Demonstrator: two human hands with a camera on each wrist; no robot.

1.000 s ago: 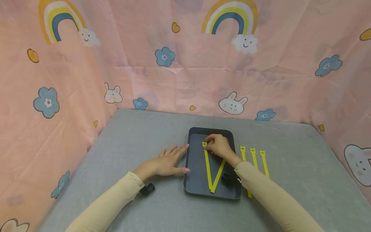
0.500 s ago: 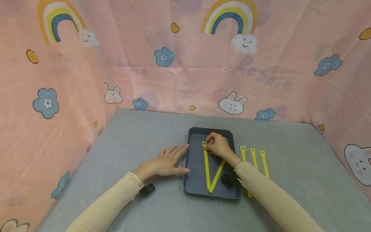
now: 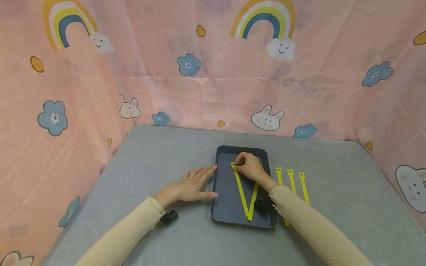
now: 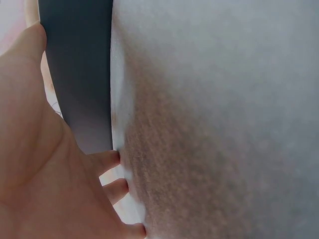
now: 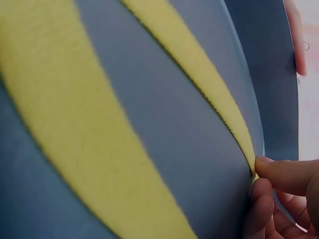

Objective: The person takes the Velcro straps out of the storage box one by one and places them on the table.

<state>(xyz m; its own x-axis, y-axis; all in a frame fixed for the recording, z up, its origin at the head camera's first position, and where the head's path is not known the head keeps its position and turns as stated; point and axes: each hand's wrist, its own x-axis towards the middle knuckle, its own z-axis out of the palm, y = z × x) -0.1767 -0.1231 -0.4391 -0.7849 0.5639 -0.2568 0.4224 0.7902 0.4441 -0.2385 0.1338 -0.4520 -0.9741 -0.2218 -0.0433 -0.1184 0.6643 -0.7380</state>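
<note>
Tray (image 3: 225,201) on grey table (image 3: 166,155). Inside, left strap (image 3: 241,192) and right strap (image 3: 253,201), both yellow, make a narrow V, near ends close together. Right hand (image 3: 250,167) pinches left strap by its far end. Left hand (image 3: 190,188) spread, fingers straight, at tray's left rim. Three more straps (image 3: 292,181) right of tray, partly behind right sleeve (image 3: 313,225).

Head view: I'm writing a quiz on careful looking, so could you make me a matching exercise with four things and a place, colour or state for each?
1. Left hand
2. Right hand
3. Tray
4. Three straps

A. dark grey
B. on the table, right of the tray
C. pinching a yellow strap
D. spread at the tray's left edge

Pairs: 1-D, 2-C, 3-A, 4-B
</note>
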